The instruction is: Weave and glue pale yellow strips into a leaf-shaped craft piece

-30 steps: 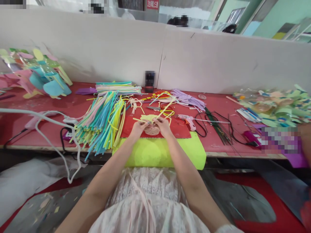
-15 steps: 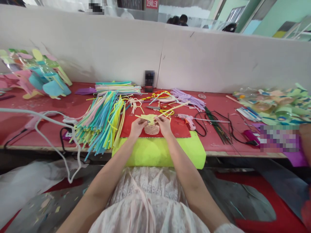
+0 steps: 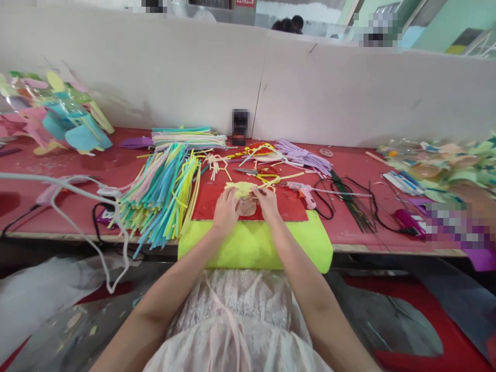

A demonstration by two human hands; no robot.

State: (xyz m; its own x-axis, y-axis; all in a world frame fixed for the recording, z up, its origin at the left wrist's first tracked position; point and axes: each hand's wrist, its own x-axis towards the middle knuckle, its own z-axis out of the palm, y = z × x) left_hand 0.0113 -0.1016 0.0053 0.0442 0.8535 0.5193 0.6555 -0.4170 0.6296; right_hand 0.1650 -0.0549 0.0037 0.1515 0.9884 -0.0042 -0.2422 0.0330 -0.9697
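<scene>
Pink glue gun (image 3: 306, 194): right | scissors (image 3: 251, 171): beyond hands (image 3: 227, 209) | strips (image 3: 165, 194): left

At the grip, the yellow piece (image 3: 241, 187) looks matt and bumpy, its pale base (image 3: 248, 208) ridged. Beneath lies a smooth red board (image 3: 204, 203); on the near side, matt lime cloth (image 3: 251, 249). Beyond the grip, scissors (image 3: 247, 171) show metal blades; right of it, a smooth plastic glue gun (image 3: 306, 193).
</scene>
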